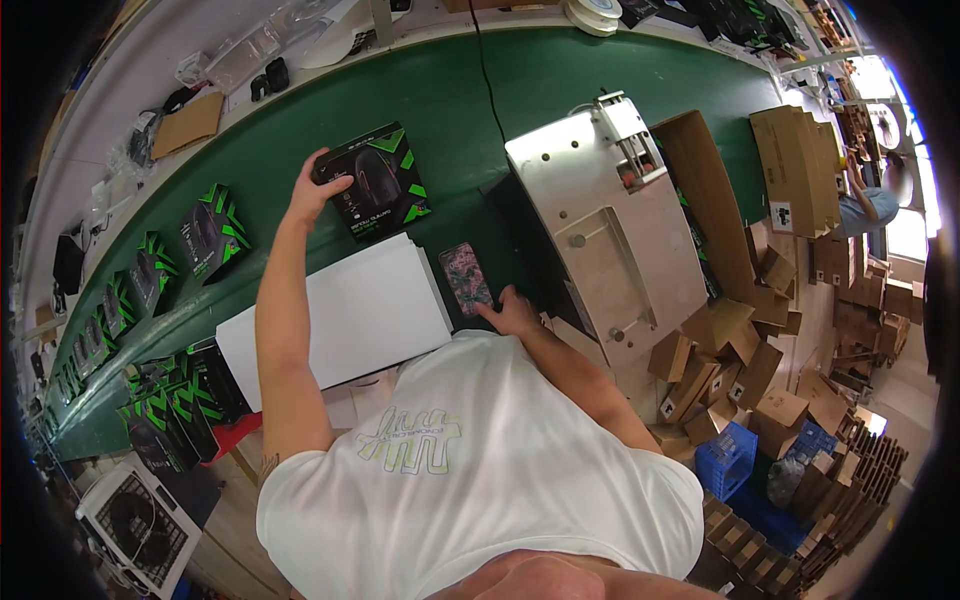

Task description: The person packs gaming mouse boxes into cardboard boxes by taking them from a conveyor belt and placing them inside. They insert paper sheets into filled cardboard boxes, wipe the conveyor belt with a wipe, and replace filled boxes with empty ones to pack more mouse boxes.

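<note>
My left hand (318, 188) is closed on the left edge of a black and green computer mouse box (376, 186) on the green worktable, thumb across its front. Near the table's front edge lies a phone in a pink and green patterned case (464, 278). My right hand (514, 313) is beside its lower corner, the thumb at or very near the phone and the fingers apart, with nothing held. Between my arms and the mouse box sits a long white carton or stack of white sheets (335, 312). A metal machine with a flat silver plate (605, 235) stands right of the phone.
More boxed mice (213, 232) stand in a row along the left of the table (545, 75), with a cluster (175, 410) at the lower left. An open cardboard carton (700, 165) is behind the machine. Cartons and blue crates (727, 460) fill the right; another person (870, 207) is there.
</note>
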The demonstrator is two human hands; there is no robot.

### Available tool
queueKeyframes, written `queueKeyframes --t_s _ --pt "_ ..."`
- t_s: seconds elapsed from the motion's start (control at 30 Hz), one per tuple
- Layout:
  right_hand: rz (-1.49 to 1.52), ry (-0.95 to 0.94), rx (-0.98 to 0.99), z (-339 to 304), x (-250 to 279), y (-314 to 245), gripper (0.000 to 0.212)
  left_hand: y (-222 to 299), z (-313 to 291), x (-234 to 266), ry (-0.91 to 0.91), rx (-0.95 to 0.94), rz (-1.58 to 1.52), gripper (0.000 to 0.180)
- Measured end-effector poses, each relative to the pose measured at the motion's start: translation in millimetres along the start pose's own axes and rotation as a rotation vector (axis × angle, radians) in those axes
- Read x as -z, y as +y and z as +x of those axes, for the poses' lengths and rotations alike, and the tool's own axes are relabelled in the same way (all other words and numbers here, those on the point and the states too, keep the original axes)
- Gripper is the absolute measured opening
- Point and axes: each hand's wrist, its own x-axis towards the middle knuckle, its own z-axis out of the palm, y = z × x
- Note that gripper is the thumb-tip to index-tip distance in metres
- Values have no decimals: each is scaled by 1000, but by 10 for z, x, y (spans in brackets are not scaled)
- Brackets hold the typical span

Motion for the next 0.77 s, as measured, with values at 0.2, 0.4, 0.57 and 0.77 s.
queueKeyframes --t_s 0.2,0.4,0.57,0.77 --pt "2 39 80 10 -8 45 74 74 -333 -489 242 -214 267 86" --pt "29 74 152 10 -11 88 71 1098 -723 -740 310 -378 -104 59" --pt "5 112 194 37 -69 127 69 1689 -1562 -908 -54 -115 -725 42" --pt "241 122 652 605 -529 531 82 2190 -2419 -1187 -178 209 -842 35"
